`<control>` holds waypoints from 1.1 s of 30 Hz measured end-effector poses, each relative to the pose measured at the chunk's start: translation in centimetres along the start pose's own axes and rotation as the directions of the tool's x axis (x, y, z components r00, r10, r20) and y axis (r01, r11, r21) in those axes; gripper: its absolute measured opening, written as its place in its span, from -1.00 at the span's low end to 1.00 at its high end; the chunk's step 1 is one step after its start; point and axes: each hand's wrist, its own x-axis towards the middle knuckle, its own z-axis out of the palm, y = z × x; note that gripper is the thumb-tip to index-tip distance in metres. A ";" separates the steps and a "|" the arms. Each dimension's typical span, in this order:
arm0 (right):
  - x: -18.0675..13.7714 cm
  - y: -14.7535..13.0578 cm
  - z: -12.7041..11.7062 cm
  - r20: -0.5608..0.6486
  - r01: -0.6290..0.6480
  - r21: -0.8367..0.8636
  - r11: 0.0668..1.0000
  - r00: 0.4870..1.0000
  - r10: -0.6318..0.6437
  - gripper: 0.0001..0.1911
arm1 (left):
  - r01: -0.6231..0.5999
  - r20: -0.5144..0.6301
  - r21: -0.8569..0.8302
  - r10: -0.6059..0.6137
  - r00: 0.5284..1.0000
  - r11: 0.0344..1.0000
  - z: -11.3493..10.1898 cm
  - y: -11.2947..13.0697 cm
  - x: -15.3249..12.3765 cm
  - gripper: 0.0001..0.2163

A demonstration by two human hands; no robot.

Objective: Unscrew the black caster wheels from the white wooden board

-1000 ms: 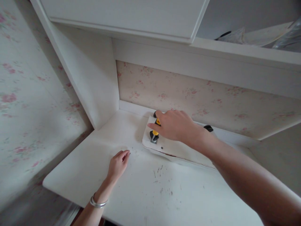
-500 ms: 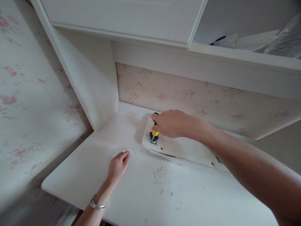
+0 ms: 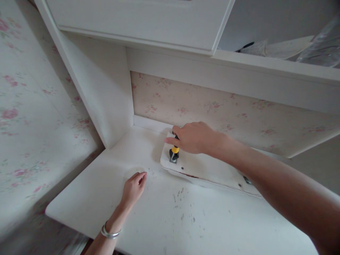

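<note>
My right hand [image 3: 192, 137] is around the black and yellow handle of a screwdriver [image 3: 175, 149], the thumb stretched out to the left across it. The shaft points down at a small caster [image 3: 173, 156] with a black wheel and a metal plate, near the left end of a white board [image 3: 207, 169]. Whether the tip sits in a screw is too small to tell. To the left of the board, my left hand [image 3: 133, 187] rests low over the desk with its fingers curled together. Anything inside them is hidden.
The board lies on a white desk [image 3: 159, 216] with dark scuff marks. Another metal fitting [image 3: 247, 180] shows on the board beside my right forearm. A white cabinet [image 3: 138, 21] hangs above, and an open shelf [image 3: 276, 63] at upper right holds papers and clear plastic.
My right thumb has opened away from the screwdriver handle and now points left; the fingers have shifted on the grip. My left hand and the board stay in place.
</note>
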 end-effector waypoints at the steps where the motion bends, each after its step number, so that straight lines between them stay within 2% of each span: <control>1: 0.0 -0.2 0.1 -0.033 -0.013 -0.031 0.999 0.999 0.012 -0.33 | 0.000 -0.001 0.001 0.000 1.000 1.000 0.0 0.0 0.0 -0.78; 4: 0.0 -0.4 0.3 -0.071 0.019 -0.086 0.996 0.997 -0.025 -0.44 | 0.000 0.003 0.012 0.000 1.000 1.000 0.0 0.0 0.1 -0.78; 9: -0.3 0.5 -0.1 0.050 0.128 -0.002 0.992 0.990 -0.128 -0.67 | -0.006 0.008 0.027 0.005 1.000 1.000 0.0 0.1 0.1 -0.77; 12: -0.3 1.0 -0.3 0.060 0.195 0.046 0.980 0.978 -0.198 -0.72 | -0.016 0.009 0.042 0.015 1.000 0.999 0.0 0.1 0.0 -0.77; 14: -0.2 1.0 -0.2 0.037 0.134 0.052 0.990 0.990 -0.136 -0.67 | -0.022 0.005 0.045 0.021 1.000 0.999 0.0 0.0 0.1 -0.77; 18: 0.1 0.4 0.4 -0.063 -0.023 -0.017 1.000 0.998 0.022 -0.39 | -0.023 0.002 0.041 0.023 1.000 0.999 0.0 0.1 0.1 -0.77; 21: 0.0 0.4 0.5 -0.069 0.003 -0.042 0.999 0.998 -0.005 -0.46 | -0.023 0.012 0.038 0.023 1.000 0.999 -0.2 0.3 0.1 -0.77; 25: -0.5 0.9 -0.3 0.052 0.163 0.047 0.986 0.985 -0.165 -0.69 | -0.020 0.020 0.036 0.019 1.000 0.999 -0.4 0.5 0.1 -0.76; 27: -0.7 0.9 -0.6 0.079 0.221 0.060 0.973 0.971 -0.225 -0.70 | -0.018 0.019 0.030 0.017 1.000 0.999 -0.4 0.5 0.2 -0.76; 30: -0.7 0.5 -0.5 0.047 0.165 0.036 0.986 0.985 -0.166 -0.67 | -0.011 0.018 0.015 0.011 1.000 1.000 -0.3 0.3 0.1 -0.77; 33: -0.5 0.0 0.0 -0.044 0.043 -0.024 0.999 0.998 -0.044 -0.39 | 0.009 0.014 0.010 -0.009 1.000 1.000 -0.2 0.5 0.0 -0.77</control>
